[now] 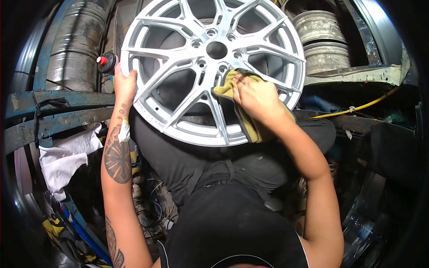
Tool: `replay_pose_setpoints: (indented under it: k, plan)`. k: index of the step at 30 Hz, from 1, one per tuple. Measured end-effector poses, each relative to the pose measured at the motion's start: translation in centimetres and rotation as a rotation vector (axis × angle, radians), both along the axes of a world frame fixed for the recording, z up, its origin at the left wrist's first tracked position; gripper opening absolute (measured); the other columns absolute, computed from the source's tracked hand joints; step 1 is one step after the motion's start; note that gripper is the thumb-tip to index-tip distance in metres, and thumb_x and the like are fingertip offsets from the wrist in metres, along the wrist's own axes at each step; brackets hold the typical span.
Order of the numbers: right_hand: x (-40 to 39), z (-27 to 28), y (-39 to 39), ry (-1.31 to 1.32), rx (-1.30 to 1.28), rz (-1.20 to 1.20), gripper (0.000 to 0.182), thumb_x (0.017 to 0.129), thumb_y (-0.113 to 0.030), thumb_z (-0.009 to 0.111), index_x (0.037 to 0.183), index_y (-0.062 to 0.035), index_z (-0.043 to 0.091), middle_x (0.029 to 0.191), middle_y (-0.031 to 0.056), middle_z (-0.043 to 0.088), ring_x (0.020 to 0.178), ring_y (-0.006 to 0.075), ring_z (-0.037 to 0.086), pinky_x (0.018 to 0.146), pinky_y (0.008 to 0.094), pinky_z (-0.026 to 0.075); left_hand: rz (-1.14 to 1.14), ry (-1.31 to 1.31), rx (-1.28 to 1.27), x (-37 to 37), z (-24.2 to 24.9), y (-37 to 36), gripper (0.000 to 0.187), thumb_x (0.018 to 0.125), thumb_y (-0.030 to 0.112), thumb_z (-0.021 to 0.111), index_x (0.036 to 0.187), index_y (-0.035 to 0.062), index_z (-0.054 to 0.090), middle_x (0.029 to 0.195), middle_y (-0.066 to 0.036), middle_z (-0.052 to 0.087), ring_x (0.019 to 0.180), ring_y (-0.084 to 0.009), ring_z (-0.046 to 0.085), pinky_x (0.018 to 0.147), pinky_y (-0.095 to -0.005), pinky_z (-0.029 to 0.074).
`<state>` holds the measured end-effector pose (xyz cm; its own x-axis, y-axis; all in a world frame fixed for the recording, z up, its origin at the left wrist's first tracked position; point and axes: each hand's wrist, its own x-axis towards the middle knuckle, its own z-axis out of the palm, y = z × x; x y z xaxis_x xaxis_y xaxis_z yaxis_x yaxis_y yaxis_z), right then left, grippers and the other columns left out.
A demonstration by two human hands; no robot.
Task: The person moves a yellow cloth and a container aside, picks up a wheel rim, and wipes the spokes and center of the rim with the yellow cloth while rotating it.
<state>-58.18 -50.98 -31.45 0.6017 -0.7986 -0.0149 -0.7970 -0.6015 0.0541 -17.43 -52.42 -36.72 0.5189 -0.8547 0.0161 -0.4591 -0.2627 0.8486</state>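
A silver multi-spoke alloy wheel (216,103) leans face-up over my lap, its lower edge near my thighs. At its left edge my left hand (125,85) grips the outer lip, with the thumb towards the front and the other fingers mostly hidden. My right hand (258,96) clutches a yellow cloth (228,87) and presses it on a lower spoke just below the centre hole. Part of that cloth hangs down past the wheel's lower right edge. Close beside my left hand stands a dark bottle top with a red cap (103,60).
Stacked bare steel rims stand at the left (73,58) and at the right (322,49). A blue metal rail (76,97) runs across the left. White cloth (67,156) hangs below it. A yellow hose (371,103) crosses at right. Cables and clutter lie underneath.
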Motion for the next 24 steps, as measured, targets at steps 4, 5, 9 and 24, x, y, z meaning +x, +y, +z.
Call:
replay_pose_setpoints:
  k: [4, 5, 9, 24]
  plan:
    - [-3.1, 3.1, 8.3, 0.056, 0.189, -0.084, 0.034, 0.093, -0.030, 0.066, 0.115, -0.0055, 0.073, 0.114, 0.0050, 0.076, 0.058, 0.0256, 0.070, 0.054, 0.0390, 0.055, -0.004, -0.033, 0.001, 0.0, 0.1, -0.1, 0.048, 0.090, 0.004, 0.065, 0.137, -0.0004, 0.055, 0.114, -0.017, 0.072, 0.100, -0.0260, 0.070, 0.090, -0.0365, 0.053]
    - [-4.0, 4.5, 10.9, -0.037, 0.227, -0.071, 0.036, 0.094, -0.029, 0.064, 0.114, -0.0007, 0.073, 0.114, 0.0100, 0.076, 0.058, 0.0248, 0.071, 0.054, 0.0386, 0.056, -0.001, -0.020, 0.034, -0.1, 0.5, -0.1, 0.049, 0.090, 0.004, 0.065, 0.137, -0.0003, 0.055, 0.114, -0.017, 0.072, 0.100, -0.0264, 0.071, 0.090, -0.0367, 0.053]
    - [-5.8, 8.1, 12.8, -0.106, 0.387, -0.293, 0.033, 0.095, -0.026, 0.062, 0.113, -0.0013, 0.075, 0.112, 0.0127, 0.076, 0.075, 0.0301, 0.073, 0.070, 0.0411, 0.057, 0.001, -0.020, 0.012, 0.2, -0.4, 0.0, 0.048, 0.090, 0.005, 0.065, 0.137, -0.0005, 0.055, 0.111, -0.016, 0.073, 0.097, -0.0256, 0.071, 0.089, -0.0366, 0.053]
    - [-7.8, -1.6, 12.5, -0.630, 0.006, -0.351, 0.038, 0.095, -0.017, 0.054, 0.116, 0.0106, 0.068, 0.130, 0.0266, 0.066, 0.124, 0.0399, 0.062, 0.111, 0.0504, 0.045, -0.071, 0.091, 0.022, 2.2, -2.0, -0.2, 0.047, 0.092, 0.004, 0.066, 0.137, -0.0023, 0.054, 0.121, -0.014, 0.070, 0.108, -0.0225, 0.067, 0.098, -0.0349, 0.050]
